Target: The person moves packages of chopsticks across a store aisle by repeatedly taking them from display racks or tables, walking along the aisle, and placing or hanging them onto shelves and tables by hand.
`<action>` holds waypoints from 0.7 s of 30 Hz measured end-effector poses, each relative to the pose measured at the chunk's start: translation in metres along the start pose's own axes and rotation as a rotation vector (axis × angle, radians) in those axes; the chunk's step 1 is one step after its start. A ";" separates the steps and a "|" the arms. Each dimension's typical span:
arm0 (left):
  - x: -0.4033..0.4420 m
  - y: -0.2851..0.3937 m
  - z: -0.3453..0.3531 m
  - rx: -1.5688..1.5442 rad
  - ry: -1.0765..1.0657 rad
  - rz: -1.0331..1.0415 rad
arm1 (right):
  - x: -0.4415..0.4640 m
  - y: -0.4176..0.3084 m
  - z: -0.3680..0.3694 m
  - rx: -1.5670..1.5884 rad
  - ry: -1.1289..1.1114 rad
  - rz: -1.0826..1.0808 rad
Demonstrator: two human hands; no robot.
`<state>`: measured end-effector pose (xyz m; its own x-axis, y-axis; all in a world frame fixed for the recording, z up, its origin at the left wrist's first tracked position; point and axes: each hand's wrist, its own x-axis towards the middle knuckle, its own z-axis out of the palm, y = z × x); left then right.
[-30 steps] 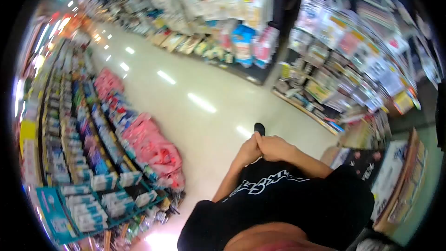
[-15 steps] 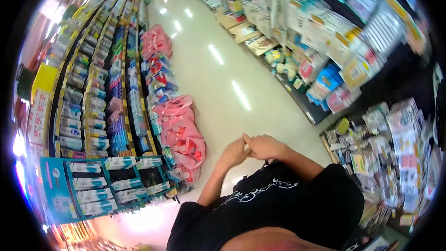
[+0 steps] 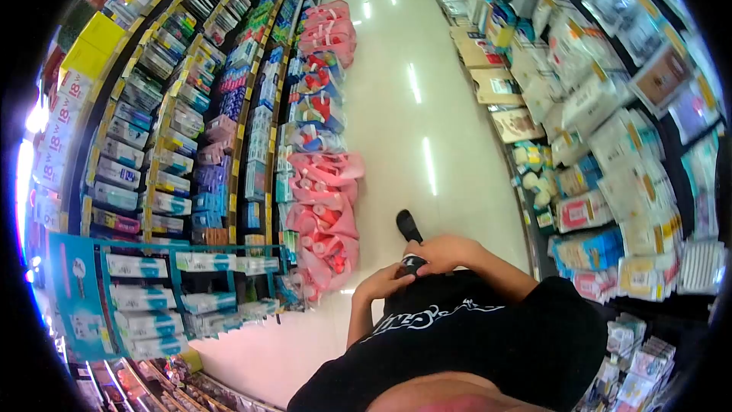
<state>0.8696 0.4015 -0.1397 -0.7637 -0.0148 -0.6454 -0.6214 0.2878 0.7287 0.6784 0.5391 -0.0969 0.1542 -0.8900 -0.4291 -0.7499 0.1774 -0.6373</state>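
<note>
My left hand (image 3: 386, 281) is low in front of my black T-shirt (image 3: 457, 336), its fingers stretched toward the right hand. Facing it, my right hand (image 3: 442, 253) has loosely bent fingers and a thumb set apart from them. A dark patch with a white mark (image 3: 412, 264) shows between the hands; it looks like part of my footwear below, and neither hand is visibly gripping it. Just beyond the hands a black slipper (image 3: 408, 225) is on the pale floor.
Shelves of boxed goods (image 3: 175, 145) line the left, with pink bags (image 3: 324, 217) on the floor along them. A teal display rack (image 3: 76, 290) stands near left. Hanging packets (image 3: 602, 114) fill the right side. The shiny aisle floor (image 3: 389, 107) runs ahead between them.
My hands were touching at the fingers and have drawn apart, slightly lower. The view has turned and moved up the aisle, and a black slipper has come into sight.
</note>
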 end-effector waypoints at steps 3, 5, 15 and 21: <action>0.055 -0.009 -0.089 0.449 0.039 -0.178 | 0.044 0.019 -0.065 -0.051 0.003 0.077; 0.085 -0.001 -0.149 0.643 0.205 -0.099 | 0.066 0.029 -0.125 -0.129 -0.057 0.197; 0.205 0.176 -0.391 0.582 0.452 0.386 | 0.127 0.162 -0.313 -0.045 0.553 0.501; 0.337 0.190 -0.423 0.495 -0.089 0.329 | 0.165 0.279 -0.392 0.269 0.225 0.692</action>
<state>0.4200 0.0461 -0.1219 -0.8715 0.2246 -0.4360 -0.1829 0.6760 0.7138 0.2426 0.2776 -0.0945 -0.4480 -0.5984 -0.6642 -0.4418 0.7941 -0.4174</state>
